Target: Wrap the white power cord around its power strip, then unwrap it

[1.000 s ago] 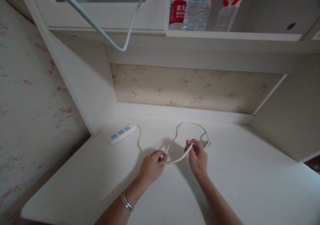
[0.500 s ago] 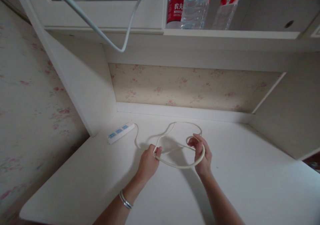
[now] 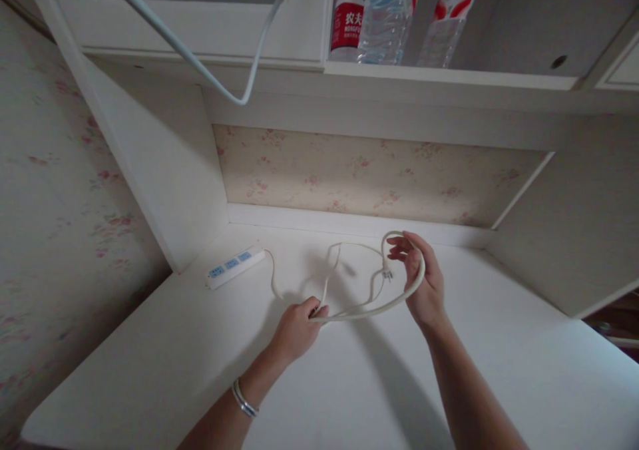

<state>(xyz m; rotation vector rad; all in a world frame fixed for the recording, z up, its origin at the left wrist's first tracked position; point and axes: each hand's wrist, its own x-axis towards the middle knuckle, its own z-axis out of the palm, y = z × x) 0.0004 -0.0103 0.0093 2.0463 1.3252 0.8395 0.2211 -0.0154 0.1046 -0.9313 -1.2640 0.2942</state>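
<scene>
A white power cord [image 3: 367, 313] runs in loops between my two hands above the desk. My left hand [image 3: 298, 327] is closed around the cord where several strands meet. My right hand [image 3: 424, 280] is raised, with the cord bent over between its thumb and fingers. From that bend a plug [image 3: 387, 275] hangs with its metal prongs showing. To the left lies a white power strip [image 3: 234, 268] with blue socket faces; a thin lead leaves its right end and runs toward my left hand.
The white desk [image 3: 150, 357] has side panels and a low back ledge. Plastic bottles [image 3: 382, 27] stand on the shelf [image 3: 449, 77] above. A pale, thick cable [image 3: 194, 64] hangs down in front of the upper left cabinet.
My right hand has risen and moved right, lifting its bend of cord. The plug now shows, dangling beside the fingers. My left hand stays nearly in place, still holding the cord.
</scene>
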